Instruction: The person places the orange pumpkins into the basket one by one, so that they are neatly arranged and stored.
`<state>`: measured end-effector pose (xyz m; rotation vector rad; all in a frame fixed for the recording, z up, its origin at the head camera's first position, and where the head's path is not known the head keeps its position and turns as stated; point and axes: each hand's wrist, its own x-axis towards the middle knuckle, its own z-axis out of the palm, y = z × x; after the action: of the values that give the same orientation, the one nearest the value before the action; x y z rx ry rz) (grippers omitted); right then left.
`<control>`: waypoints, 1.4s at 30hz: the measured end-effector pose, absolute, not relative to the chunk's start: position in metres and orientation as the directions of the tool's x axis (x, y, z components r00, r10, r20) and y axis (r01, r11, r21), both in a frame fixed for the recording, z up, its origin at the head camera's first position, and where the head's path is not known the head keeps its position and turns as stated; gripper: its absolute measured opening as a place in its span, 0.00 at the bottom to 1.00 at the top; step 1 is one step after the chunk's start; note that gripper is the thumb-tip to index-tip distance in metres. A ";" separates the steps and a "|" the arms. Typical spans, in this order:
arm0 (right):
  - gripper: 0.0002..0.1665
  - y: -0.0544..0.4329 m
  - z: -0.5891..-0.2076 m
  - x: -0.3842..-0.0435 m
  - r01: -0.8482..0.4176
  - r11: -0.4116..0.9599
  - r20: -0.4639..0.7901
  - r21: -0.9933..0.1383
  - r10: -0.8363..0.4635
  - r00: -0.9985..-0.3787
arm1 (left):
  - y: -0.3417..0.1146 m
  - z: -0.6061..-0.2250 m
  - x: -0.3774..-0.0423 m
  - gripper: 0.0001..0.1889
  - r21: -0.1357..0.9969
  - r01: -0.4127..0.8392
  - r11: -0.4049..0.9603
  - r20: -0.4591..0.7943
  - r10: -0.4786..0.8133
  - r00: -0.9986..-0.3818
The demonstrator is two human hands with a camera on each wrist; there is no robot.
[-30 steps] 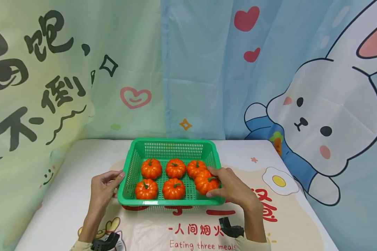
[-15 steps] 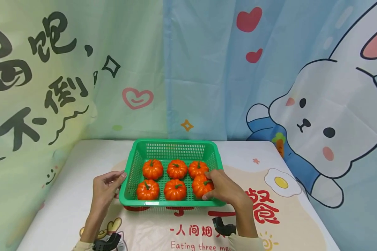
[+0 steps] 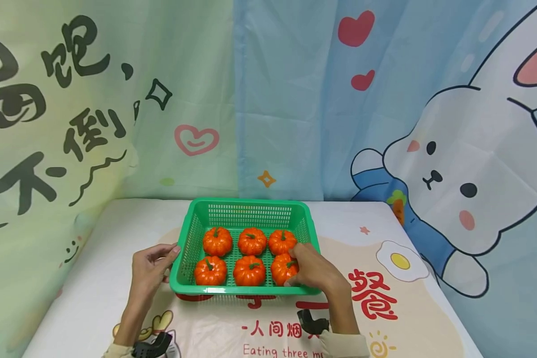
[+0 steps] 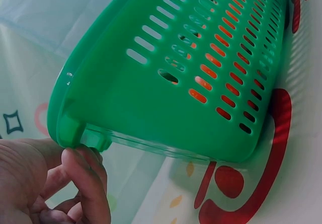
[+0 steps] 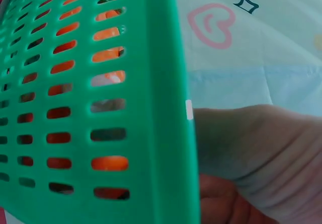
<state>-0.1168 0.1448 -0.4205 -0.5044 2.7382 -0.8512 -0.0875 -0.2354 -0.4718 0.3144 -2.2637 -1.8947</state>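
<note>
A green plastic basket [image 3: 246, 290] holds several small orange pumpkins with green stems, set in two rows. My left hand [image 3: 149, 271] pinches the basket's left rim; the left wrist view shows thumb and fingers at the rim's edge [image 4: 63, 98]. Reaching over the right rim, my right hand [image 3: 317, 268] holds the front-right pumpkin [image 3: 281, 270] low inside the basket. Just behind it lies the back-right pumpkin [image 3: 282, 242], close to my fingers. In the right wrist view, the basket wall [image 5: 168, 108] hides my fingertips and most of that pumpkin.
The basket stands on a table with a printed cloth [image 3: 268, 328], near the table's back edge. Behind hangs a patterned curtain [image 3: 277, 99] with a rabbit print on the right. Two more front-row pumpkins, a left one [image 3: 210, 271] and a middle one [image 3: 249, 271], sit nearby.
My right hand has moved left and lowered the pumpkin from beside the right wall into the front-right spot. The left hand stays at the rim. The view has shifted slightly.
</note>
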 end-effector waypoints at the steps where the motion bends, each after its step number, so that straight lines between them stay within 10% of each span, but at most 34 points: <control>1: 0.20 0.144 -0.421 -0.117 -0.246 0.776 -0.120 -0.581 -0.381 -0.917 | -0.235 -0.472 -0.088 0.17 0.984 -0.051 0.172 -0.003 -0.268 -0.963; 42: 0.32 0.128 -0.429 -0.109 -0.024 0.812 -0.203 -0.583 -0.174 -0.964 | -0.228 -0.471 -0.085 0.18 0.990 -0.044 0.137 -0.010 -0.244 -0.970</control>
<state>-0.1089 0.1275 -0.4288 -0.1533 2.7511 -0.8807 -0.0848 -0.2277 -0.4708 0.2876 -2.2473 -1.9477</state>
